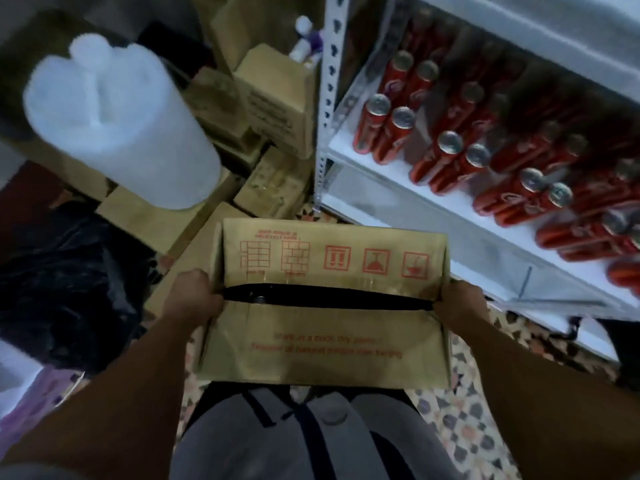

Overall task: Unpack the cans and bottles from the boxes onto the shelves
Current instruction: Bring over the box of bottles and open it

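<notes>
White shelf [349, 147] with paired rows of red cans [374, 123], apparently upright.

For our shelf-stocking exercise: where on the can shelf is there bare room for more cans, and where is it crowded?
Bare white board shows at the shelf's left front corner, between the upright post and the first red cans. Rightward and toward the back the cans stand packed in rows. Both hands hold the cardboard box.

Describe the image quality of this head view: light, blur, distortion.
Head view: dim, bluish light throughout; motion blur smears the white plastic jerrycan and the red drink cans on the white metal shelf; wide-angle distortion tilts the shelf post; the brown cardboard box gripped by the left hand and right hand is sharpest, though its small print stays unreadable.
</notes>
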The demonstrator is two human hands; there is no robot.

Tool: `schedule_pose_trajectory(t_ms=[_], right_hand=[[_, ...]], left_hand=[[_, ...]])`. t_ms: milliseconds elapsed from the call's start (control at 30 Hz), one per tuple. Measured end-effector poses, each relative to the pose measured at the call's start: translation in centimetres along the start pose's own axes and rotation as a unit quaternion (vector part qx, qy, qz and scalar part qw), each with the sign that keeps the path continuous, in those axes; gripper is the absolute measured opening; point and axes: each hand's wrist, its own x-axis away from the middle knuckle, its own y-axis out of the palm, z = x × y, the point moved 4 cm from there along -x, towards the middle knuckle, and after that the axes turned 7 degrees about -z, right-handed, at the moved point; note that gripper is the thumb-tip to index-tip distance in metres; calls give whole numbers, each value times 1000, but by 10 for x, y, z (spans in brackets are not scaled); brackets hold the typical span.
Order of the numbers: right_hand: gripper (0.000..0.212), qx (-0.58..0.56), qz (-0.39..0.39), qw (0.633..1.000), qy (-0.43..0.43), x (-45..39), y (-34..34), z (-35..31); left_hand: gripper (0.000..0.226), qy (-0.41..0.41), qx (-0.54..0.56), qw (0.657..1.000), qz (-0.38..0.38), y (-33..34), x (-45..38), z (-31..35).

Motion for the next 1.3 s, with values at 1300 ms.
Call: schedule_pose_trajectory(t_ms=[1300], right_hand=[[25,-194,-22,969,155,-208,166,250]], left_hand=[[18,198,-161,965,-54,277,-221,260]])
